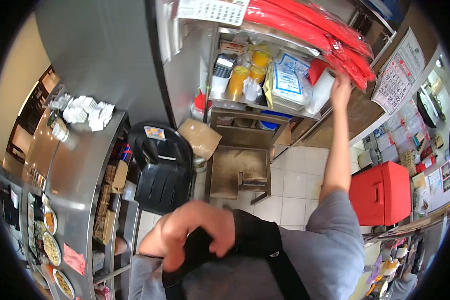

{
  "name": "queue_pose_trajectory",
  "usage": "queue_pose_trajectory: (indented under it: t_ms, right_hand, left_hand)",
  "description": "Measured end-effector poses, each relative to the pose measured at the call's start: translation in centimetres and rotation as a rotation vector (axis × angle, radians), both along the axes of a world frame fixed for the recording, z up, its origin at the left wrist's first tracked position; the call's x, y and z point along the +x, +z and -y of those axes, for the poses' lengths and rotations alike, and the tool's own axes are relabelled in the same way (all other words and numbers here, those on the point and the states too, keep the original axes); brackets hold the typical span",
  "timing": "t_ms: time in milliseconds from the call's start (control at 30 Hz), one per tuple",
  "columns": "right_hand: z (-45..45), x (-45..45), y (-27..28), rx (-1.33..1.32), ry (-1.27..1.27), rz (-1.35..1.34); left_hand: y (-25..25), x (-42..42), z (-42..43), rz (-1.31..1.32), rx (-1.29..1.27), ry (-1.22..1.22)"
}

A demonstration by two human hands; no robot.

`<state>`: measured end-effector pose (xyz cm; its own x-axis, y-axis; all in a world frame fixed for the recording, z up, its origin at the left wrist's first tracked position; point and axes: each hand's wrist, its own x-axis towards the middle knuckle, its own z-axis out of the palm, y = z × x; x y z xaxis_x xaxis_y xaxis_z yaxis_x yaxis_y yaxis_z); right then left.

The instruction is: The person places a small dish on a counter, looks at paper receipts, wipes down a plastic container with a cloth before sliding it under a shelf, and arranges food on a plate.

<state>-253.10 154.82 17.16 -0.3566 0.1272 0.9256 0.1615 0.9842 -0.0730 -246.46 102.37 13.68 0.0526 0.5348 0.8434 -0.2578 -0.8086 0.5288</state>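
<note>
My right arm stretches up to the shelf. My right hand (341, 91) is at the shelf's right end, against a white roll (322, 92) beside a red item (317, 71); its fingertips are partly hidden under red plastic-wrapped packs (307, 31). Close to my chest, my left hand (197, 230) is bent and smeared by motion, near a black strap (257, 235). Left of the roll on the shelf lie packs with blue print (289, 80), orange jars (238, 81) and a calculator (224, 66).
Below the shelf stands a worn wooden chair (239, 172), with a black plastic chair (163, 175) to its left. A steel counter (77, 172) with plates of food runs down the left. At the right are a red box (380, 195) and a hanging calendar (400, 72).
</note>
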Motion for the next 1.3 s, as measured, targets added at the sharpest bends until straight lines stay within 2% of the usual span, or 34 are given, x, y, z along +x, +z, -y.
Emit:
queue_pose_trajectory:
  t_ms: [33, 67, 100, 167, 233, 300, 333, 367, 400, 433, 500, 567, 633, 700, 833, 900, 1133, 1300]
  right_hand:
    - [-5.5, -1.5, 1.7, -0.027, -0.188, -0.019]
    - [-8.5, -2.2, 3.7, -0.004, -0.221, -0.015]
    - [-10.7, -2.4, 6.0, 0.019, -0.248, -0.010]
    - [-16.1, -3.7, 8.3, 0.043, -0.198, 0.225]
    - [-19.1, -4.5, 9.0, -0.035, -0.093, 0.445]
    - [-20.9, -4.9, 8.8, -0.033, -0.119, 0.484]
    - [-21.2, -5.7, 8.7, -0.274, 0.243, 0.269]
    - [-25.5, -6.8, 8.0, -0.215, 0.173, 0.317]
    - [-28.1, -7.3, 8.0, 0.143, -0.107, 0.373]
    - [-28.6, -7.5, 8.4, 0.104, -0.085, 0.373]
    - [-30.5, -7.7, 8.3, -0.033, 0.073, 0.286]
    - [-33.6, -7.6, 9.8, -0.177, -0.003, 0.549]
    - [-34.7, -7.1, 9.7, -0.260, 0.189, 0.557]
    - [-36.8, -6.1, 10.2, -0.534, 0.383, 0.698]
    - [-36.6, -5.3, 10.5, -0.561, 0.414, 0.622]
    - [-35.9, -5.3, 10.7, -0.828, 0.460, 0.616]
    - [-40.6, -8.3, 11.5, -0.906, 0.676, 0.706]
    - [-39.8, -8.7, 11.0, -0.920, 0.595, 0.584]
  left_hand:
    - [-0.6, -0.4, -1.1, 0.053, -0.175, 0.083]
    - [-1.2, -0.8, -2.1, 0.114, -0.353, 0.149]
    - [-1.2, 0.9, -2.4, 0.348, -0.529, 0.346]
    - [-3.3, -0.1, -4.4, 0.303, -0.639, 0.453]
    - [-4.7, -0.3, -5.3, 0.327, -0.625, 0.572]
    - [-6.5, 0.2, -5.2, 0.465, -0.621, 0.709]
    - [-7.0, 0.2, -5.2, 0.525, -0.602, 0.748]
    - [-7.3, 0.5, -5.3, 0.610, -0.599, 0.805]
    - [-7.5, 0.6, -5.6, 0.666, -0.594, 0.847]
    - [-7.6, 0.6, -5.8, 0.712, -0.589, 0.876]
    - [-7.3, 0.3, -6.3, 0.640, -0.609, 0.919]
    - [-6.6, 0.3, -6.9, 0.619, -0.604, 0.903]
    - [-6.1, 0.2, -7.1, 0.578, -0.631, 0.876]
    - [-6.1, 0.5, -7.0, 0.585, -0.620, 0.875]
    - [-6.4, 1.4, -5.7, 0.588, -0.658, 0.903]
    - [-6.9, 2.0, -4.8, 0.645, -0.662, 0.921]
    - [-8.0, 4.3, -2.6, 0.741, -0.622, 1.003]
    - [-8.2, 5.6, -1.4, 0.765, -0.583, 1.062]
